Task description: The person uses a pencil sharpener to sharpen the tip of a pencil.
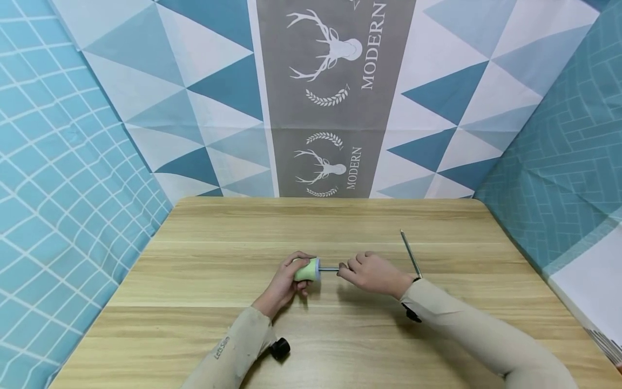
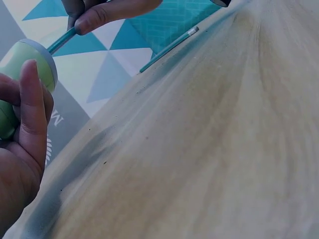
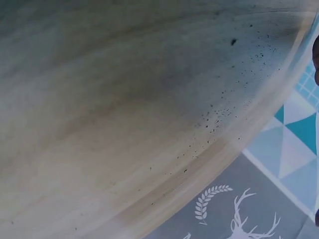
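My left hand (image 1: pixel 282 280) grips a rounded light-green pencil sharpener (image 1: pixel 304 272) with a pale lavender rim, its mouth facing right. A slim pencil (image 1: pixel 329 269) runs straight into that mouth. Its other end is pinched between the thumb and fingers of my right hand (image 1: pixel 373 274). In the left wrist view the pencil (image 2: pixel 62 42) looks teal, and the fingers wrap the green sharpener (image 2: pixel 46 63) above the tabletop. The tip inside the sharpener is hidden. Only slivers of fingers (image 3: pixel 316 59) show at the right wrist view's edge.
A second pencil (image 1: pixel 410 251) lies on the wooden table (image 1: pixel 233 227), just beyond my right wrist. Small dark specks (image 3: pixel 214 119) are scattered over the tabletop in the right wrist view. Patterned cloth walls (image 1: pixel 330 162) stand behind the table and along both sides.
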The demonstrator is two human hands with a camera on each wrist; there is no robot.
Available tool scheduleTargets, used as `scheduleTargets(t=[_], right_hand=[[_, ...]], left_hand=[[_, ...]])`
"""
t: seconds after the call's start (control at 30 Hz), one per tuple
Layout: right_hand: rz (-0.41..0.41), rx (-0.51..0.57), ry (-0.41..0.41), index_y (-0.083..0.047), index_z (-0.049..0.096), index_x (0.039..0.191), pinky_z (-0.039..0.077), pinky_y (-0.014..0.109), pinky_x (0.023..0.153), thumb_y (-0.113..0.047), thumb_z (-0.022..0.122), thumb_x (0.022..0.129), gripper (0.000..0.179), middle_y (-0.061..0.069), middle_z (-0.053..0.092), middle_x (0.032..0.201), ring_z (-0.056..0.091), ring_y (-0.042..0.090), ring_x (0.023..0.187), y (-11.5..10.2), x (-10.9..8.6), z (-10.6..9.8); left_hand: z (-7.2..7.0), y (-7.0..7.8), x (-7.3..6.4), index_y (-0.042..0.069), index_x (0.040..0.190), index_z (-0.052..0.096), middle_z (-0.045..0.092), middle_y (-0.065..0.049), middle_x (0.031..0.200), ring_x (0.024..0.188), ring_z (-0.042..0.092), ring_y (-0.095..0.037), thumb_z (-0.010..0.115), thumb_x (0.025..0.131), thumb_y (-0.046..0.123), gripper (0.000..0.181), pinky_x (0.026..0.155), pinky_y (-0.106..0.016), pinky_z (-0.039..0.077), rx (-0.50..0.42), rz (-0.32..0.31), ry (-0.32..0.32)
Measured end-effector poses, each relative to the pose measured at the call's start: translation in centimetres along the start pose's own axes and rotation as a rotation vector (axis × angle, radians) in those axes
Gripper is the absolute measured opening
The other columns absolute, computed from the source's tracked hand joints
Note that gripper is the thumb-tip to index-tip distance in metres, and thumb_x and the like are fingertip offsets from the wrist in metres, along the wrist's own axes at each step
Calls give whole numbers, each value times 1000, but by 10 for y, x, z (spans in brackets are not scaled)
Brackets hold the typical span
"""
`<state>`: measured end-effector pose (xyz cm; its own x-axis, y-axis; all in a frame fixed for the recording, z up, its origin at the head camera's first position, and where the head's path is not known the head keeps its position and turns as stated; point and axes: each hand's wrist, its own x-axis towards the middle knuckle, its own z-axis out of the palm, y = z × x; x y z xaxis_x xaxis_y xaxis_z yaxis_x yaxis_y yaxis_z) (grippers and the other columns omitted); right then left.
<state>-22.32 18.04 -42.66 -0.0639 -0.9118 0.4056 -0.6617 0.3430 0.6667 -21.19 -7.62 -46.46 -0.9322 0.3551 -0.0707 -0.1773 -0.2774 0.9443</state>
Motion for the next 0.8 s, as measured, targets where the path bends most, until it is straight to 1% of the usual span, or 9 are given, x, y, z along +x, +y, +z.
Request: scheduleTargets(t=[0.07,0.17,0.23,0.3,0.4,0.5,0.6,0.7,0.8], right_hand=[[3,37,-10,-10,54,95,32,20,41,-15,13,111,44,-2,46,62,37,9,46,0,1,1],[33,159,-35,-9,52,92,26,18,41,-16,16,111,41,-3,46,58,31,6,45,-1,3,3],[72,285,-63,-9,50,90,24,17,41,-16,32,110,27,-4,46,55,28,4,46,-2,4,3],[118,409,-101,-10,48,88,24,16,42,-16,49,105,18,-6,45,54,26,2,47,-2,6,1],[202,612,-188,-11,45,88,22,14,43,-14,64,96,21,-10,40,53,25,-1,47,0,8,-1],[296,805,-266,-12,44,89,25,12,43,-12,59,100,19,-13,40,57,28,-4,47,3,10,-4],[375,981,-306,-12,44,88,29,13,45,-12,55,103,19,-12,40,62,31,-4,49,7,13,-5],[435,1121,-346,-12,44,85,31,16,48,-12,53,103,21,-12,38,64,31,-3,51,12,16,-6],[517,1257,-410,-13,44,82,30,19,51,-14,52,104,23,-12,35,63,30,-1,53,16,18,-6]], left_hand=[[0,0,0,10,108,66,56,-11,76,47,45,-10,55,97,20,19,43,-25,48,-5,-2,2],[0,0,1,10,106,66,57,-11,74,47,45,-9,55,97,20,18,43,-25,48,-9,-2,2],[0,0,1,8,107,66,57,-11,73,46,45,-9,56,96,20,18,42,-25,48,-10,-3,5],[-1,0,1,7,107,65,57,-11,73,46,45,-9,56,96,20,19,42,-25,48,-7,-6,6],[0,0,1,6,108,65,57,-10,72,46,45,-10,55,97,20,20,42,-25,48,-2,-7,6],[0,-1,1,9,106,66,57,-11,73,46,46,-10,55,97,20,18,42,-25,48,1,-8,14],[0,-1,1,13,104,67,57,-11,73,45,45,-9,56,96,19,15,41,-25,48,-3,-8,21],[0,-1,1,16,102,68,57,-12,74,45,45,-9,56,96,18,14,41,-24,48,-11,-6,19],[0,-1,1,16,101,69,57,-12,75,46,45,-9,55,96,18,14,41,-24,47,-12,-2,16]])
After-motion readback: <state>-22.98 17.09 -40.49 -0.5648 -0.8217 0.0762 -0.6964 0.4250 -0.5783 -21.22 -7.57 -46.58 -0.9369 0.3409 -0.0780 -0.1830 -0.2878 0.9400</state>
